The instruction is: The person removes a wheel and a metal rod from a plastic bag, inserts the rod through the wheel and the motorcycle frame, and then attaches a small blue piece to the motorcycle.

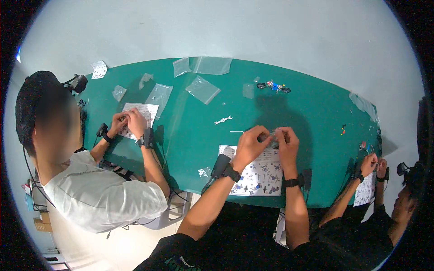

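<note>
1. Centre of the frame: the white wrench [223, 120] lies aslant on the worktop [190, 135], up and left of the hands.
2. Just right, the L-shaped key [236, 132] lies with its long arm crosswise, nearer the left hand [252, 145], whose fingertips pinch a small piece [273, 134].
3. That piece sits between both hands, above the printed sheet [257, 174]; its long axis is unclear.
4. The right hand [288, 144] pinches its other side, equally near.
</note>
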A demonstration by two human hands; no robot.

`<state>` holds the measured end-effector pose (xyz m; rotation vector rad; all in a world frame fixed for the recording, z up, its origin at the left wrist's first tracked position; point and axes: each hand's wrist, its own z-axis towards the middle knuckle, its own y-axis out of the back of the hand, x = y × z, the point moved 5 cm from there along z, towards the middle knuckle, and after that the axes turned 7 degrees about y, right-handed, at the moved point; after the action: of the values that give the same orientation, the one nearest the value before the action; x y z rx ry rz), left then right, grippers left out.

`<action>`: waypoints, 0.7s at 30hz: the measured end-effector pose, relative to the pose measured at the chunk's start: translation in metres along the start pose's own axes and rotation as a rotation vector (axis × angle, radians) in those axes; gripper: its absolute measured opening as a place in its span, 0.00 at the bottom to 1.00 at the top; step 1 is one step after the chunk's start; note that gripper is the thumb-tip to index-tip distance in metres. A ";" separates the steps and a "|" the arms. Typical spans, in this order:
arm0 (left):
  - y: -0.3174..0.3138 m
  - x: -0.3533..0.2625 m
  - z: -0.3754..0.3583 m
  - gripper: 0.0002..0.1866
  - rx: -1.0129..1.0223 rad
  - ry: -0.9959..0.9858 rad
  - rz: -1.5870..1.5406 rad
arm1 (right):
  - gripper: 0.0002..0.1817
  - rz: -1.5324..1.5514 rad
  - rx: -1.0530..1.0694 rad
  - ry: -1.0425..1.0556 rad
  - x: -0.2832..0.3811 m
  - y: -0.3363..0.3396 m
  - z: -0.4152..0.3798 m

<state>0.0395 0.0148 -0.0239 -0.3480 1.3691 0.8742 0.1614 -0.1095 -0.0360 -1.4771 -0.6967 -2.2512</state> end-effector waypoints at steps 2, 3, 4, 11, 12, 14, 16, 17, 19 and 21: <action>-0.001 0.002 0.001 0.09 0.003 0.026 -0.034 | 0.06 0.004 -0.017 0.013 -0.001 0.002 0.000; -0.001 0.004 0.001 0.10 0.003 0.039 -0.052 | 0.06 -0.009 -0.022 0.026 -0.003 0.002 0.001; -0.001 0.007 0.001 0.09 0.011 0.042 -0.047 | 0.06 -0.022 -0.025 0.040 -0.004 0.002 0.001; 0.001 0.016 0.003 0.10 0.035 0.091 -0.061 | 0.06 -0.043 0.002 0.045 -0.012 0.003 0.001; 0.002 0.013 0.003 0.10 0.040 0.113 -0.062 | 0.05 -0.047 -0.008 0.062 -0.006 0.004 0.003; 0.003 0.012 0.004 0.08 0.058 0.171 -0.143 | 0.05 -0.051 -0.021 0.072 -0.002 0.004 0.004; 0.004 0.017 0.003 0.08 0.062 0.206 -0.192 | 0.05 -0.050 -0.029 0.053 -0.002 0.006 0.003; 0.005 0.022 0.005 0.08 0.053 0.206 -0.200 | 0.05 -0.031 -0.013 0.052 -0.005 0.007 0.003; 0.009 0.019 0.006 0.09 0.027 0.197 -0.186 | 0.05 0.011 0.026 0.049 -0.013 0.003 0.003; 0.012 0.015 0.005 0.10 -0.005 0.176 -0.147 | 0.05 0.017 0.023 0.049 -0.016 0.002 0.003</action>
<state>0.0335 0.0312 -0.0335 -0.5328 1.4836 0.7384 0.1710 -0.1091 -0.0498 -1.4067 -0.6902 -2.2513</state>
